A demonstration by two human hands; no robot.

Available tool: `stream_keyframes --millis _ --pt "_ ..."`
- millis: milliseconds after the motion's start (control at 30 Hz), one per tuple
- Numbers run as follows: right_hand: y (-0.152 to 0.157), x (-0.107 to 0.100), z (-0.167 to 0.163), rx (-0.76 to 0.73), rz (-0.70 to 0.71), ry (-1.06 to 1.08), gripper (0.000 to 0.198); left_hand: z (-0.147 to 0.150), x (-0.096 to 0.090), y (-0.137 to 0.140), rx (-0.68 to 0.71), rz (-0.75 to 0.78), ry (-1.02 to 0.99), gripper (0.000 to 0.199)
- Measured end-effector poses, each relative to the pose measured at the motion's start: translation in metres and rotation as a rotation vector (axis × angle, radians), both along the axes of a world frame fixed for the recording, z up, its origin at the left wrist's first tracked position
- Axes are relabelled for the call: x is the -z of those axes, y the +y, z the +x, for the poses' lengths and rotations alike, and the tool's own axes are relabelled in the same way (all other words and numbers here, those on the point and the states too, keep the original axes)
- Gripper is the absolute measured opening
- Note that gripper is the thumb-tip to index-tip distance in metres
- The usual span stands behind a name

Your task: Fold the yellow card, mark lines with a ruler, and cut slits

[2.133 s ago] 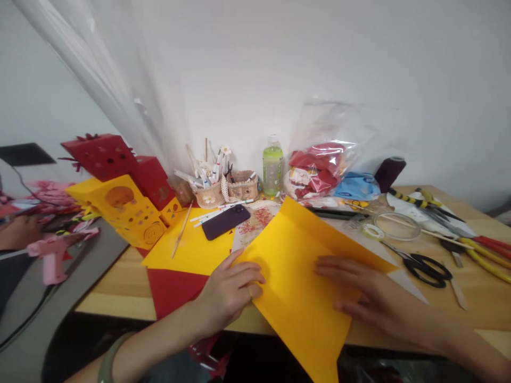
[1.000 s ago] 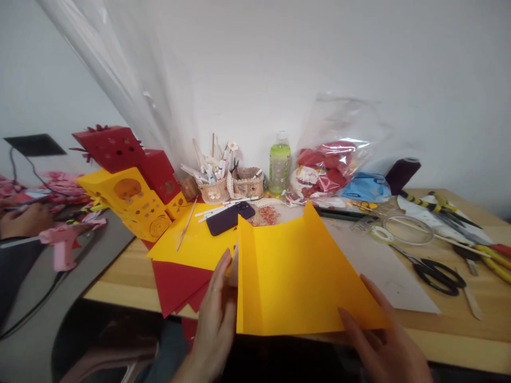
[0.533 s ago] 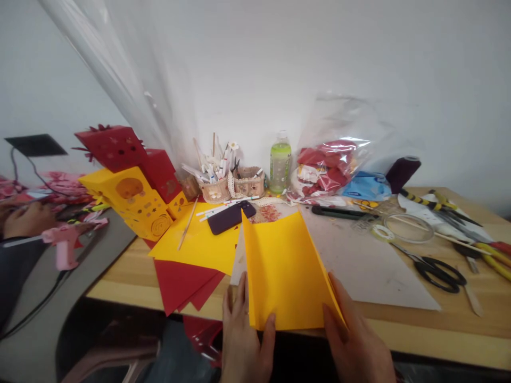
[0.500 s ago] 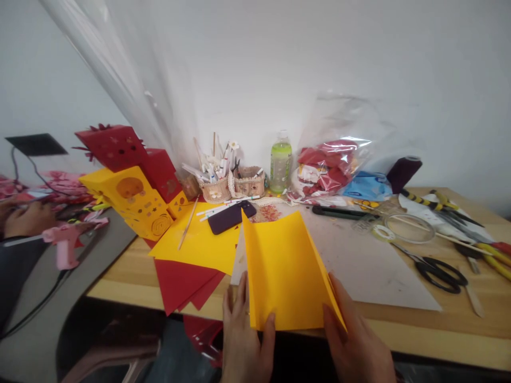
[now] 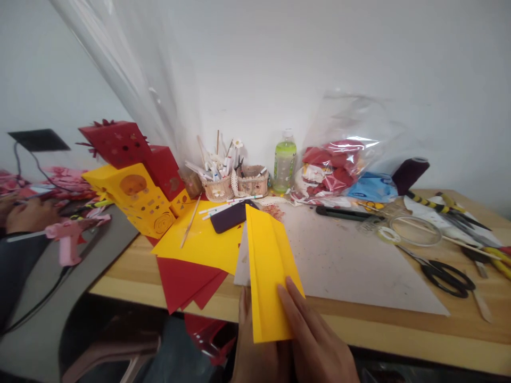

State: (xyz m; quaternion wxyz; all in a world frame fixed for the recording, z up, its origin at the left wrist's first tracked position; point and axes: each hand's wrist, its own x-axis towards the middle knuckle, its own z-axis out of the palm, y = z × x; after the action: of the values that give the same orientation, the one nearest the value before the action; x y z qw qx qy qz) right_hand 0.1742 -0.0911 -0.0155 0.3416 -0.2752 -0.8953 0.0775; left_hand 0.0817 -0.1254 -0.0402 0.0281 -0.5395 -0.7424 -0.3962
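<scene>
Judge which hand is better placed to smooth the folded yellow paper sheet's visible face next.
Probably the right hand: its fingers lie on that face of the folded yellow paper sheet, while the left hand is partly hidden behind it.

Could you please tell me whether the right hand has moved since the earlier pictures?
Yes, the right hand has moved left, farther from the scissors.

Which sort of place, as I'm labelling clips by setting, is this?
Probably a craft workroom or hobby space, judging by the folded yellow paper, the pink glue gun and the black-handled scissors.
</scene>
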Motion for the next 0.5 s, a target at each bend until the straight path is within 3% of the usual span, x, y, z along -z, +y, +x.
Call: stream_keyframes --millis 133,300,400,500 --pt "0.017 0.001 0.014 0.026 -0.035 0.058 0.064 -0.015 -0.005 -0.014 0.053 0.037 0.002 0.052" --pt "0.046 0.006 0.039 0.291 -0.117 0.057 0.050 -0.035 -0.008 -0.024 0.001 0.028 -0.052 0.069" --pt "0.053 0.013 0.043 0.345 -0.106 0.037 0.043 -0.036 -0.007 -0.020 0.004 0.027 0.023 0.072" --pt "0.052 0.019 0.043 0.304 -0.088 0.028 0.049 -0.035 -0.005 -0.017 0.047 0.001 0.181 0.076"
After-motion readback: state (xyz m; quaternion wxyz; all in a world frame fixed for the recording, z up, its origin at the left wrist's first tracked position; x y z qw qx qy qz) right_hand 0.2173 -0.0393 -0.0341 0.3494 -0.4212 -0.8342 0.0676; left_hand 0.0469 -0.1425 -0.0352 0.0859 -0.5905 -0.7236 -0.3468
